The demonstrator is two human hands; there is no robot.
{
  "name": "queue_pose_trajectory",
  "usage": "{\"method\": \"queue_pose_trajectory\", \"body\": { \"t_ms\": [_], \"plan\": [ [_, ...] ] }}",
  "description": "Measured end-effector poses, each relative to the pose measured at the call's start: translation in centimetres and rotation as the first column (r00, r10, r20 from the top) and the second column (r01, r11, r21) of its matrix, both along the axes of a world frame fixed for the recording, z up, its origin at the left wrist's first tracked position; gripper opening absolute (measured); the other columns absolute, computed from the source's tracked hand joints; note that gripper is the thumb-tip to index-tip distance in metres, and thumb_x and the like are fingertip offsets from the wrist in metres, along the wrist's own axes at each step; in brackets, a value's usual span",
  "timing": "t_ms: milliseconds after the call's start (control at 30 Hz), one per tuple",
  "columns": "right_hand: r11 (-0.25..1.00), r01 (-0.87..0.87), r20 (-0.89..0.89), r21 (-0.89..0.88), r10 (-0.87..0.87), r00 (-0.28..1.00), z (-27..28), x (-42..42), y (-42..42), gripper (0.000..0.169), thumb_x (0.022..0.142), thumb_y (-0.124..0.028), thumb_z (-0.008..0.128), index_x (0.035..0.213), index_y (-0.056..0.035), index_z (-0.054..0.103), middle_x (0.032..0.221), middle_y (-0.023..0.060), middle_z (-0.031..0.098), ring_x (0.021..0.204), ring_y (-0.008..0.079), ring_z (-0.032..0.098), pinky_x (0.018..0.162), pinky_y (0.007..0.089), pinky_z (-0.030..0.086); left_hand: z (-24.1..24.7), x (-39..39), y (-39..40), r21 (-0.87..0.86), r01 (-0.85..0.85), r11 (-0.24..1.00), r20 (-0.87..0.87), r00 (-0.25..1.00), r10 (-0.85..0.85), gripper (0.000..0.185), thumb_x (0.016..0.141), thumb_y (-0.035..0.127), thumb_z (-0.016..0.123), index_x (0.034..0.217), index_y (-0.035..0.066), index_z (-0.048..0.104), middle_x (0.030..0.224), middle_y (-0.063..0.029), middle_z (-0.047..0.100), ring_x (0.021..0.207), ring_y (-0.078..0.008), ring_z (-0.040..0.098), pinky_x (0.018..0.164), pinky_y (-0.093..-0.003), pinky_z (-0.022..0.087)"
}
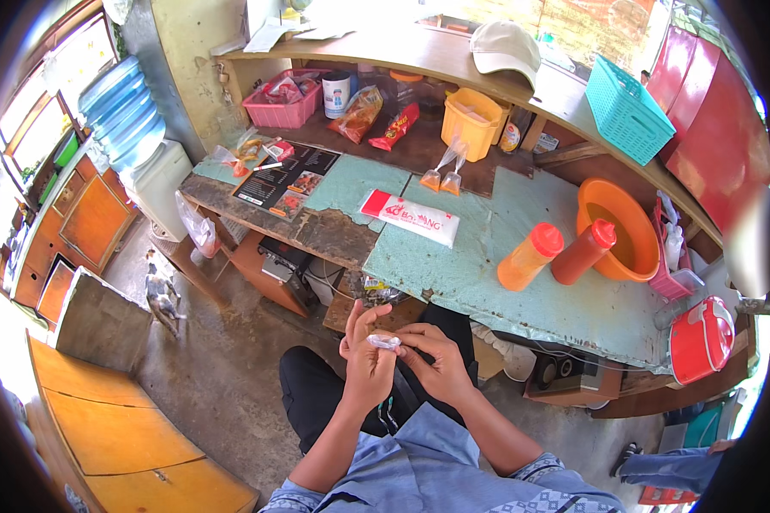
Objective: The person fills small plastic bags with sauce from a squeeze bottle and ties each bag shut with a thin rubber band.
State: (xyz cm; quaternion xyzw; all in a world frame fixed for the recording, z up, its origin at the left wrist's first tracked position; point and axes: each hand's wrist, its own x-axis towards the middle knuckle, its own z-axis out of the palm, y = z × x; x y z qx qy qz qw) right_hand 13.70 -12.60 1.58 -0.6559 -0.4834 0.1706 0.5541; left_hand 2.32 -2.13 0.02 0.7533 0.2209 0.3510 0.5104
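My left hand (367, 369) pinches a small, crumpled piece of transparent plastic (384, 341) between thumb and forefinger, its other fingers raised. From the right, my right hand (437, 364) meets it, fingertips gripping the plastic's near end. What the plastic contains, if anything, is too small to tell. Both hands are above my lap, in front of the worn, pale green tabletop (333, 183). Beyond them on the table lies a red-and-white printed plastic packet (410, 217). Two small knotted bags of orange sauce (450, 183) rest behind it, against a yellow plastic container (471, 122).
An orange sauce bottle (530, 256) and a red sauce bottle (582, 251) stand right, beside an orange basin (618, 231) of liquid. A red rice cooker (701, 340) sits at the table's right end. A cat (161, 292) is on the floor at left; another person's legs (674, 468) show lower right.
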Motion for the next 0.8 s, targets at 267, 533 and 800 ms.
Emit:
{"method": "queue_pose_trajectory", "body": {
  "t_ms": [267, 533, 800],
  "plan": [
    [0.998, 0.051, 0.094, 0.04, -0.055, 0.994, -0.1, 1.0, 0.2, 0.018, 0.084, -0.008, 0.077, 0.101, -0.0031, 0.074, 0.106, 0.0133, 0.071, 0.099, 0.0261, 0.067, 0.087, 0.0341, 0.051, -0.1, 0.3, 0.5, 0.066, 0.042, 0.997, 0.004, 0.999, -0.042, 0.011, 0.087, 0.002, 0.059, 0.084, 0.012, 0.062, 0.137, -0.0074, 0.055, 0.15, -0.0336, 0.022, 0.114, -0.0484, 0.011],
    [0.994, 0.11, 0.28, 0.019, -0.111, 0.953, 0.0, 1.6, 0.6, 0.012, 0.082, -0.014, 0.078, 0.088, -0.0092, 0.069, 0.097, 0.0034, 0.07, 0.095, 0.0252, 0.066, 0.108, 0.0551, 0.033, -0.8, 0.2, 0.6, 0.046, 0.151, 0.987, -0.197, 0.97, -0.139, 0.026, 0.091, 0.002, 0.055, 0.116, 0.006, 0.057, 0.139, -0.0104, 0.048, 0.149, -0.0343, 0.023, 0.116, -0.0483, 0.01],
    [0.994, 0.097, 0.37, 0.054, -0.11, 0.922, -0.6, 1.4, -0.1, 0.011, 0.075, -0.013, 0.076, 0.081, -0.0114, 0.066, 0.098, -0.0014, 0.067, 0.099, 0.0232, 0.065, 0.116, 0.0621, 0.023, -0.4, -1.9, 2.9, -0.085, 0.43, 0.899, -0.238, 0.867, -0.437, 0.027, 0.104, 0.021, 0.046, 0.124, 0.009, 0.06, 0.139, -0.0082, 0.051, 0.151, -0.0285, 0.026, 0.117, -0.0529, 0.004]
  ]
}}
